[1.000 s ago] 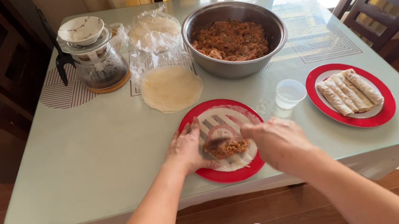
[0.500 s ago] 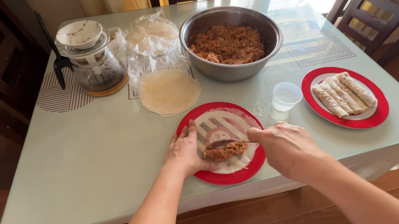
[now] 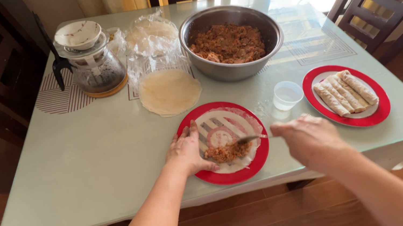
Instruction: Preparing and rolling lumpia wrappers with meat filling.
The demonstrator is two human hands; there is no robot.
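Note:
A red plate (image 3: 253, 163) near the table's front edge carries a thin round wrapper (image 3: 225, 122) with a mound of brown meat filling (image 3: 225, 152) on its near part. My left hand (image 3: 186, 151) lies flat on the plate's left rim, fingers on the wrapper's edge. My right hand (image 3: 309, 136) is to the right of the plate and holds a spoon (image 3: 247, 139) whose bowl rests over the filling.
A steel bowl (image 3: 216, 69) of meat filling stands at the back. A stack of wrappers (image 3: 169, 91) lies left of it, by a plastic bag and a glass pot (image 3: 96, 70). A small plastic cup (image 3: 286, 96) and a red plate with rolled wraps (image 3: 345, 93) sit right.
My right hand has drawn back to the right, pulling the spoon across the filling. The left hand has stayed on the plate's rim.

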